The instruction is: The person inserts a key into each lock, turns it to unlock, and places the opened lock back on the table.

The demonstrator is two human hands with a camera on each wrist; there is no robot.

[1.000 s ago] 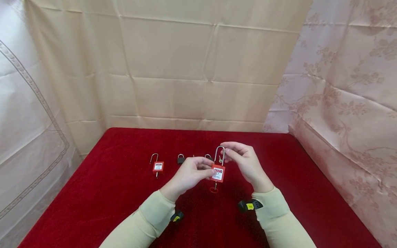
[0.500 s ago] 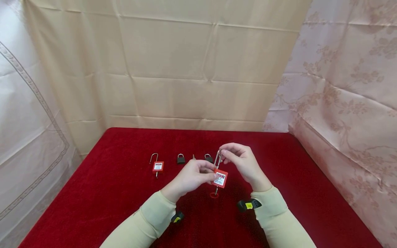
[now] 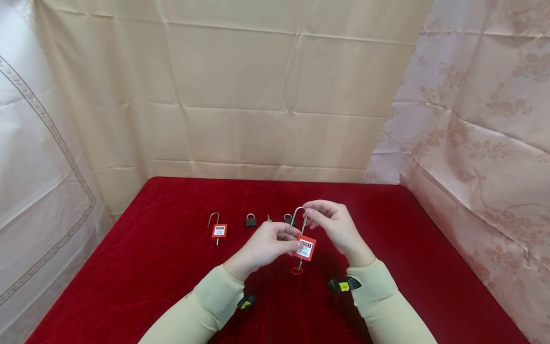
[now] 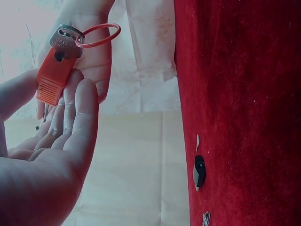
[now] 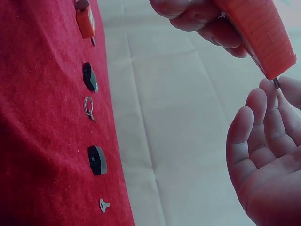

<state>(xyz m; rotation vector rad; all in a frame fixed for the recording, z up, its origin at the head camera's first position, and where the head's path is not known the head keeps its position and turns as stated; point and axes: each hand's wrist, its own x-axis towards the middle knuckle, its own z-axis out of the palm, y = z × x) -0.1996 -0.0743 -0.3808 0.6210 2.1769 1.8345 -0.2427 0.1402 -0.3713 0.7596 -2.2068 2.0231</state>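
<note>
Four padlocks show, two red and two black: three lie on the red cloth-covered table (image 3: 129,277) and one is held above it. The table's left edge slants alongside a white hanging (image 3: 38,143), and a broad stretch of cloth runs from there to the first red padlock (image 3: 219,231), its shackle swung out and one key in its base. Next along the row come one black padlock (image 3: 251,222), one ringed key (image 3: 269,218) and the second black padlock (image 5: 98,160), each a little apart from its neighbour; the right wrist view adds one loose key (image 5: 104,205) just past them. A strip of cloth separates this row from the far edge, beyond which hangs a beige curtain (image 3: 240,134). Nearer the person, the left hand (image 3: 268,241) pinches the held red padlock (image 3: 305,249) by its body between thumb and fingers, slightly tilted, with one key (image 4: 67,44) in its base and one red ring (image 4: 96,46) on that key. Its long shackle (image 3: 300,208) is swung out, free leg to the left, and the right hand (image 3: 337,227) pinches it near the bend between thumb and fingertip. Further right, a wide stretch of cloth reaches the right edge, beside a flower-patterned hanging (image 3: 485,143).
</note>
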